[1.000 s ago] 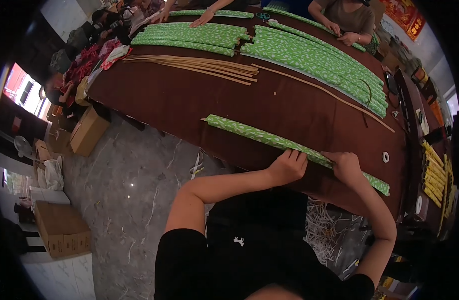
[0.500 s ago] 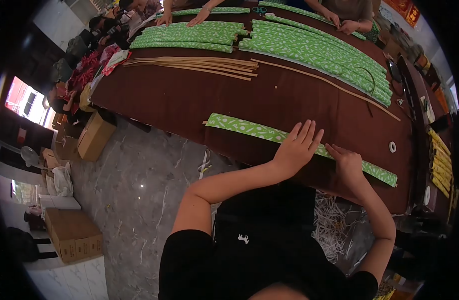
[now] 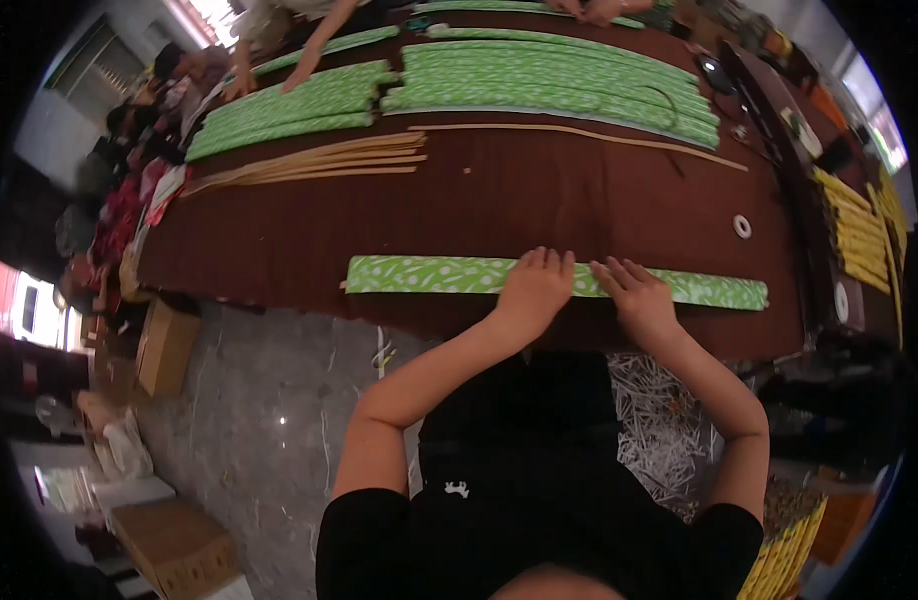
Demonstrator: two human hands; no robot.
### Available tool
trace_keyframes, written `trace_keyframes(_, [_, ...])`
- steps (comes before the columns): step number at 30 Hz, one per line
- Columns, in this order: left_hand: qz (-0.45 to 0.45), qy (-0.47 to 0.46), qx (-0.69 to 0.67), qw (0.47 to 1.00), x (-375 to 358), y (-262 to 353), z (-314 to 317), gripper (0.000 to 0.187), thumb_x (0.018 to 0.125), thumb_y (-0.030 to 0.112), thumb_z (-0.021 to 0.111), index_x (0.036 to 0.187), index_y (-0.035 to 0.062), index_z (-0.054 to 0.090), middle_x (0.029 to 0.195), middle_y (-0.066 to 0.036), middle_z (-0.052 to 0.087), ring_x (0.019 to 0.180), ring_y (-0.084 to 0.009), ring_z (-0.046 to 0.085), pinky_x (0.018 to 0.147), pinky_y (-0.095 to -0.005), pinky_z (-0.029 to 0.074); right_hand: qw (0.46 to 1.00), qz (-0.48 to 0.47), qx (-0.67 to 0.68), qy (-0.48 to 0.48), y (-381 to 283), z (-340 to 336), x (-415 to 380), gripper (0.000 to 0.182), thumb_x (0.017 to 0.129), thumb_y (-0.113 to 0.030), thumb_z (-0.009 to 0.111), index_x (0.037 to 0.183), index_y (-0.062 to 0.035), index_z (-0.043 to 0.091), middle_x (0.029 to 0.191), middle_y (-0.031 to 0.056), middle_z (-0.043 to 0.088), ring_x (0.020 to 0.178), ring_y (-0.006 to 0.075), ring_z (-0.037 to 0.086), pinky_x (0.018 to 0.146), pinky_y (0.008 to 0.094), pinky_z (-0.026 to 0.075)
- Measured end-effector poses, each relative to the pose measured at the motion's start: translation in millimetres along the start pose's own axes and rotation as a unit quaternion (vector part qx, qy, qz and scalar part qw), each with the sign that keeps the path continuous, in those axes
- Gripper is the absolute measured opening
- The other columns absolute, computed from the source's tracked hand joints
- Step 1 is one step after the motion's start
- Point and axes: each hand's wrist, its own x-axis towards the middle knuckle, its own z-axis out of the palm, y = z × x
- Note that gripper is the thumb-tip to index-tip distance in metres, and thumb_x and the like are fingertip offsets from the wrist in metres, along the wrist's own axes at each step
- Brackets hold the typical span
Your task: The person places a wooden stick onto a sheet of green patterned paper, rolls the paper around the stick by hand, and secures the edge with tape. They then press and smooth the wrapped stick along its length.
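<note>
A long green strip with a white pattern (image 3: 429, 275) lies nearly level along the near side of the table, and a bit of tan stick pokes out at its left end. Flat on the strip's middle rests my left hand (image 3: 532, 295), fingers stretched out. Just to the right, my right hand (image 3: 639, 302) lies on the same strip with its fingers extended. Neither hand grips anything. Part of the strip is hidden under both hands.
Rows of similar green strips (image 3: 539, 80) fill the table's far side. Tan flat sticks (image 3: 319, 160) and one long stick (image 3: 579, 132) lie before them. A white tape roll (image 3: 742, 226) sits at right. Another person's hand (image 3: 301, 72) touches the far strips. Paper shreds (image 3: 659, 430) lie below.
The view has turned, so the strip now looks level rather than slanted. My right hand has flattened onto the strip, and my left fingers are less spread.
</note>
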Motion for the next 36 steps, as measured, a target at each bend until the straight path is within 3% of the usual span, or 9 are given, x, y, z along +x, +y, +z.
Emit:
trace_keyframes(9, [0.044,-0.058,-0.009,0.997,-0.3,-7.8,-11.4,0.053,0.079,0.005,0.060,0.131,-0.0002,0.050,0.124,-0.019,0.059,0.118,-0.0330,0.056,0.103,-0.0394,0.043,1.000,-0.004,-0.013,-0.016,0.5,1.4,-0.9,0.045,0.077,-0.014,0.061,0.121,-0.0076,0.060,0.101,0.0104,0.065,0.084,0.0259,0.066,0.072,0.0350,0.054])
trace_keyframes(11, [0.059,-0.060,-0.013,0.996,-0.4,-6.6,-12.2,0.055,0.079,0.003,0.060,0.133,-0.0005,0.048,0.126,-0.020,0.058,0.119,-0.0339,0.055,0.103,-0.0399,0.042,0.999,0.009,-0.019,-0.025,-3.0,2.9,-6.3,0.045,0.078,-0.014,0.060,0.123,-0.0067,0.059,0.104,0.0125,0.064,0.086,0.0286,0.065,0.074,0.0367,0.053])
trace_keyframes(14, [0.042,-0.088,-0.014,0.995,-1.1,-5.5,-16.2,0.058,0.079,0.000,0.059,0.136,-0.0006,0.045,0.130,-0.020,0.055,0.123,-0.0350,0.052,0.104,-0.0407,0.041,0.998,0.017,-0.032,-0.043,-8.7,9.7,-12.6,0.049,0.085,-0.017,0.054,0.133,-0.0078,0.050,0.122,0.0171,0.059,0.105,0.0365,0.062,0.092,0.0468,0.050])
trace_keyframes(25, [0.035,-0.118,-0.008,0.992,3.7,-6.7,-18.7,0.061,0.079,-0.001,0.058,0.138,-0.0004,0.042,0.136,-0.021,0.050,0.126,-0.0365,0.049,0.106,-0.0411,0.040,0.998,0.033,-0.049,0.000,-12.5,14.7,-15.0,0.050,0.086,-0.018,0.054,0.134,-0.0077,0.050,0.126,0.0171,0.058,0.110,0.0370,0.060,0.096,0.0480,0.047])
trace_keyframes(30, [0.040,-0.089,-0.011,0.995,2.9,-8.1,-16.9,0.056,0.080,-0.001,0.057,0.134,-0.0019,0.044,0.133,-0.022,0.052,0.125,-0.0368,0.050,0.106,-0.0410,0.040,0.999,0.027,-0.032,0.010,-8.0,19.3,-14.9,0.052,0.085,-0.016,0.055,0.135,-0.0070,0.050,0.126,0.0178,0.058,0.109,0.0374,0.058,0.094,0.0473,0.047])
trace_keyframes(33, [0.034,-0.087,-0.019,0.995,2.9,-10.9,-13.9,0.051,0.080,-0.001,0.058,0.130,-0.0021,0.047,0.131,-0.022,0.054,0.123,-0.0372,0.051,0.106,-0.0411,0.040,0.999,0.029,0.038,-0.025,0.6,7.0,-12.1,0.062,0.075,-0.012,0.064,0.135,-0.0080,0.049,0.130,0.0140,0.057,0.112,0.0328,0.057,0.098,0.0426,0.045])
trace_keyframes(34, [0.040,-0.082,-0.026,0.995,3.4,-10.0,-20.7,0.045,0.081,0.000,0.056,0.126,-0.0021,0.050,0.129,-0.021,0.056,0.121,-0.0364,0.053,0.105,-0.0411,0.041,0.995,0.061,0.082,-0.021,0.8,4.4,-10.8,0.070,0.068,0.000,0.063,0.135,-0.0094,0.048,0.131,0.0109,0.057,0.115,0.0309,0.057,0.101,0.0413,0.044])
trace_keyframes(36, [0.044,-0.064,-0.027,0.997,1.0,-13.1,-15.4,0.045,0.081,0.002,0.056,0.125,-0.0020,0.051,0.128,-0.020,0.057,0.120,-0.0352,0.054,0.104,-0.0409,0.041,0.996,0.049,0.077,-0.023,3.1,6.7,-11.3,0.069,0.068,-0.001,0.063,0.135,-0.0094,0.049,0.131,0.0108,0.057,0.116,0.0303,0.057,0.101,0.0413,0.044])
